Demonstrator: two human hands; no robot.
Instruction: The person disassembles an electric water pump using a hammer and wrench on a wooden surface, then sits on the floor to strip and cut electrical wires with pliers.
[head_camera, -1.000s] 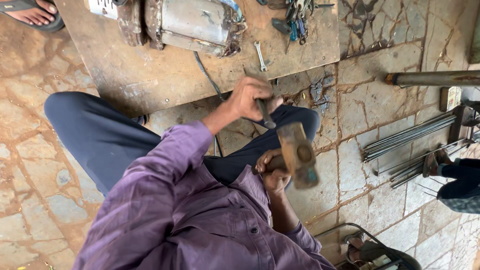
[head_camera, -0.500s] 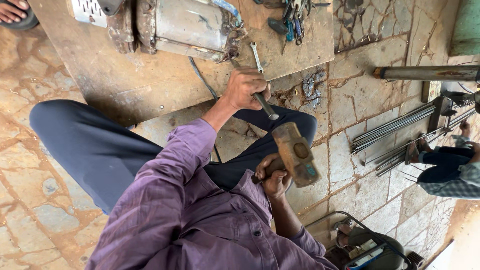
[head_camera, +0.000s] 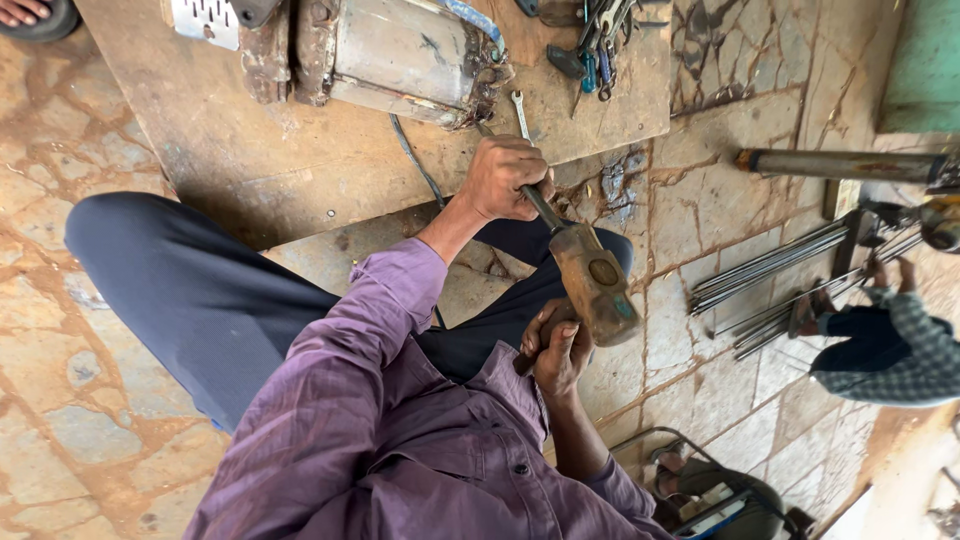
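On the far left of the wooden surface (head_camera: 250, 170) sits a battered grey metal housing (head_camera: 400, 50), lying on its side, and that's where the action is. The tip of a thin steel chisel (head_camera: 540, 205) is planted at the housing's lower right edge, just beside a small spanner (head_camera: 520, 112) lying flat on the board.

The left hand (head_camera: 505, 178) is wrapped round the chisel shaft in a full closed fist, with the struck end poking out behind it. The hammer (head_camera: 595, 285), a heavy block-headed one, has its face right up against that end; I can't tell whether they're touching. The right hand (head_camera: 555, 350) has its grip closed round the wooden handle, low and close to the chest.

To do this well, I'd say the chisel wants to stay in one line from tip to hammer face, since any tilt would let the tip skid off the metal edge. The fist is close to the struck end, so a glancing blow could catch the knuckles; a square, short strike looks the safer call. The housing seems unclamped, so it may shift under a hard hit.

Further right, loose hand tools (head_camera: 595, 40) lie at the board's corner. Thin steel rods (head_camera: 770, 265) lie on the stone floor, and another person (head_camera: 890, 345) crouches well apart.
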